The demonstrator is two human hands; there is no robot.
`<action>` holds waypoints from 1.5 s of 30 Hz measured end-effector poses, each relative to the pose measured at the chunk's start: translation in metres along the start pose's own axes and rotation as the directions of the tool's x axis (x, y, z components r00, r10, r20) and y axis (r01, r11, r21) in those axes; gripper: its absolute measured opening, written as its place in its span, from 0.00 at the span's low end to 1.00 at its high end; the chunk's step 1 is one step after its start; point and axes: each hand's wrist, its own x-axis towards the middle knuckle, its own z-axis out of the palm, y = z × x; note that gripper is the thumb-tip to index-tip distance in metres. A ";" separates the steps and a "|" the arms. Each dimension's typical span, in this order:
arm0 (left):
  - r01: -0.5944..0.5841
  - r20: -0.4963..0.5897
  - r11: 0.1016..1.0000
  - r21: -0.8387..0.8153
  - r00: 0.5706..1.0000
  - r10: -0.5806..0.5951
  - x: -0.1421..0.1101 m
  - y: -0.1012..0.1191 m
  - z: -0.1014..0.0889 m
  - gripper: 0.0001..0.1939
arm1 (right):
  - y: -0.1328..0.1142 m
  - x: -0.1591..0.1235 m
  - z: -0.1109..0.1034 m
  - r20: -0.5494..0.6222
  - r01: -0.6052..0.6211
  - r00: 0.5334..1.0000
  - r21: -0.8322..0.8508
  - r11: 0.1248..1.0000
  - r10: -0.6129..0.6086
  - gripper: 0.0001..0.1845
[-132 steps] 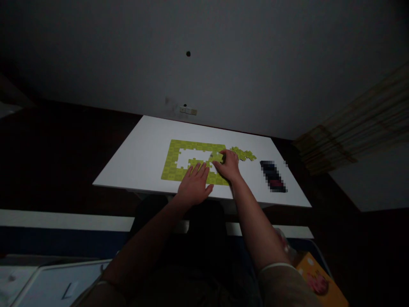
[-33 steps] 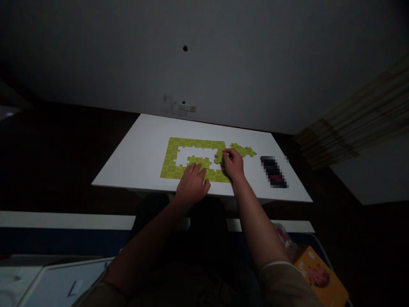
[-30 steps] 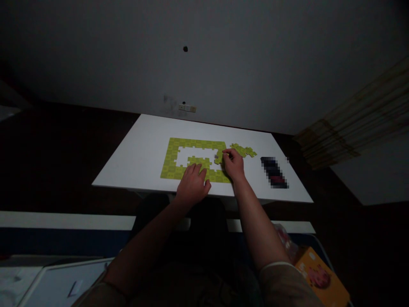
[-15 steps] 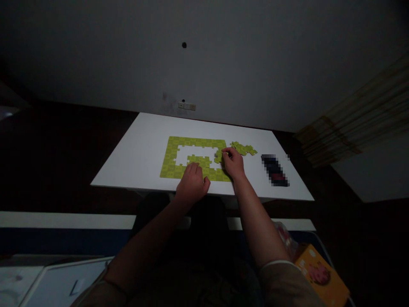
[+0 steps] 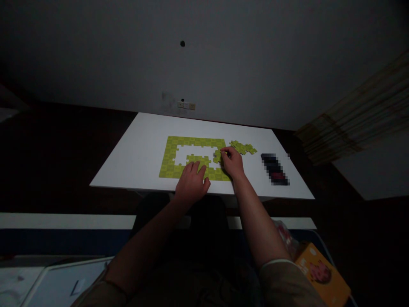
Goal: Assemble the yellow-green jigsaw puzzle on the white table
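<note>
A yellow-green jigsaw puzzle (image 5: pixel 168 159) lies on the white table, its outer border joined into a frame around a bare white gap. Inside the gap, near its lower edge, sits a joined cluster of pieces (image 5: pixel 198 159). My left hand (image 5: pixel 192 182) rests open on the lower part of the puzzle, fingers spread and touching the cluster's lower side. At the right side of the frame, my right hand (image 5: pixel 232 163) pinches a puzzle piece (image 5: pixel 217 156) between thumb and fingertips. Whether that piece touches the frame I cannot tell.
Beyond my right hand lies a loose heap of puzzle pieces (image 5: pixel 243 147). A dark, pixelated object (image 5: pixel 275 169) is on the right of the white table (image 5: pixel 128 162). An orange box (image 5: pixel 322 273) stands low at the right, and a wall (image 5: pixel 223 64) rises behind the table.
My left hand's fingers have spread from a closer curl. The right hand, with the puzzle piece, has shifted very slightly left.
</note>
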 end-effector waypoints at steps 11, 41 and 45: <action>-0.014 -0.034 1.000 0.014 0.999 0.015 -0.001 0.001 0.001 0.20 | -0.004 0.000 0.003 0.009 -0.004 1.000 -0.136 0.991 0.005 0.17; 0.004 -0.030 1.000 -0.019 1.000 -0.004 -0.004 0.004 -0.002 0.08 | -0.031 -0.004 0.012 0.326 0.206 0.927 -0.026 0.978 -0.187 0.16; 0.005 -0.029 1.000 -0.021 1.000 -0.005 -0.005 0.003 -0.002 0.08 | -0.026 0.005 0.001 0.145 0.003 0.989 0.202 0.979 -0.033 0.20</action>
